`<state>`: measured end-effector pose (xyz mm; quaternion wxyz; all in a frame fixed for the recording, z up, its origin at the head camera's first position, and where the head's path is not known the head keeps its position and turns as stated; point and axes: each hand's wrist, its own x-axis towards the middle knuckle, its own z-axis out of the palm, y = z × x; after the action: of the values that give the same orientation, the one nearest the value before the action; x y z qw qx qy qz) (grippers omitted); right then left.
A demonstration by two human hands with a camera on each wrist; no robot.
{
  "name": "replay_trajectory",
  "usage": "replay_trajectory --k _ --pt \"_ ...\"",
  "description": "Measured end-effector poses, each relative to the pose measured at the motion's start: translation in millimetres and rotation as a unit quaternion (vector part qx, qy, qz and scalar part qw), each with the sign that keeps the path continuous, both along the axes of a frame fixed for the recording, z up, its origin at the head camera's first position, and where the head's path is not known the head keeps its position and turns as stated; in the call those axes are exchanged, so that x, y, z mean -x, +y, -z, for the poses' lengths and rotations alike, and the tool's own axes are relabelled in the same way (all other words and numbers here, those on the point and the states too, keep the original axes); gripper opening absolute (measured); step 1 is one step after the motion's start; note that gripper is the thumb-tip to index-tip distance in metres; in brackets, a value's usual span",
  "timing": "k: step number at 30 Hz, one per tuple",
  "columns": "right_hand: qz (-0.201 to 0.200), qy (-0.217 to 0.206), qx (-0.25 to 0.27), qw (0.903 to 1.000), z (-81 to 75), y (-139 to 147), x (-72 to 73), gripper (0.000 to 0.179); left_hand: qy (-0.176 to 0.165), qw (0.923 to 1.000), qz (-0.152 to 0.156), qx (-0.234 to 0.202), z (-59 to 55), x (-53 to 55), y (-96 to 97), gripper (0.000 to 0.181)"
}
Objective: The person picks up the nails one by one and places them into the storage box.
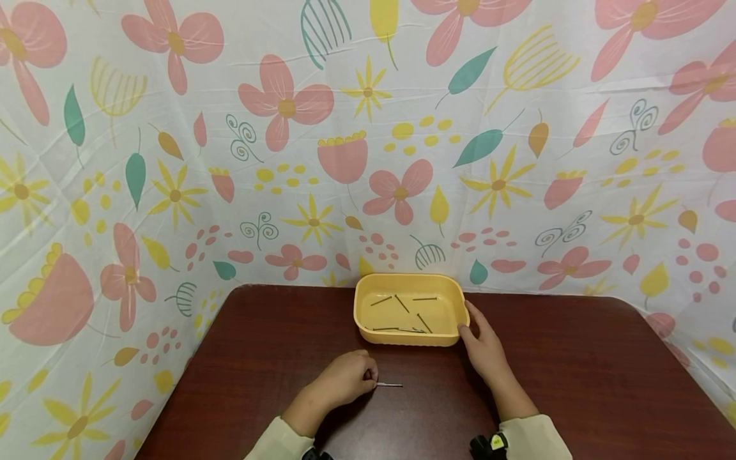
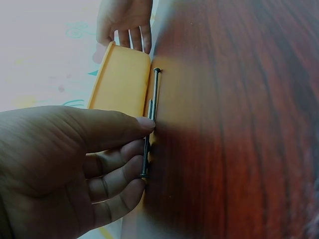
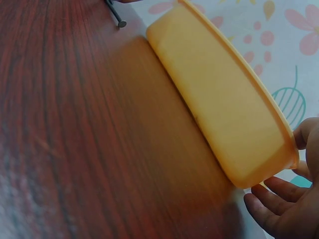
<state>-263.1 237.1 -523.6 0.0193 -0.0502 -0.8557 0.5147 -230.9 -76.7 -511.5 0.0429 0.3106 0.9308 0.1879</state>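
In the head view my left hand [image 1: 347, 378] is low over the table, in front of the yellow plastic tub [image 1: 414, 340]. Between thumb and fingers it pinches dark metal nails [image 2: 155, 94]; in the left wrist view two lie side by side, their heads at opposite ends. My right hand [image 1: 485, 345] holds the right end of the tub, thumb at the near corner and fingers around the side. Several more nails [image 1: 424, 322] lie scattered on the tub's floor. From the right wrist, fingertips [image 3: 261, 206] touch the tub's lower corner.
The tub stands on a dark red-brown wooden table [image 1: 276, 332], near its back edge. A white cloth with printed flowers [image 1: 368, 211] hangs behind and to the sides of the table.
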Motion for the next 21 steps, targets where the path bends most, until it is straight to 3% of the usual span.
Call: replay_trajectory --k 13,21 --pt "-0.002 0.002 -0.002 1.0 -1.6 -0.1 -0.7 0.061 0.017 0.9998 0.01 -0.003 0.3 -0.3 0.7 0.016" --pt "-0.004 -0.012 -0.006 0.9999 -2.1 0.1 -2.0 0.061 0.011 0.9999 0.008 -0.003 -2.5 -2.6 1.1 0.016"
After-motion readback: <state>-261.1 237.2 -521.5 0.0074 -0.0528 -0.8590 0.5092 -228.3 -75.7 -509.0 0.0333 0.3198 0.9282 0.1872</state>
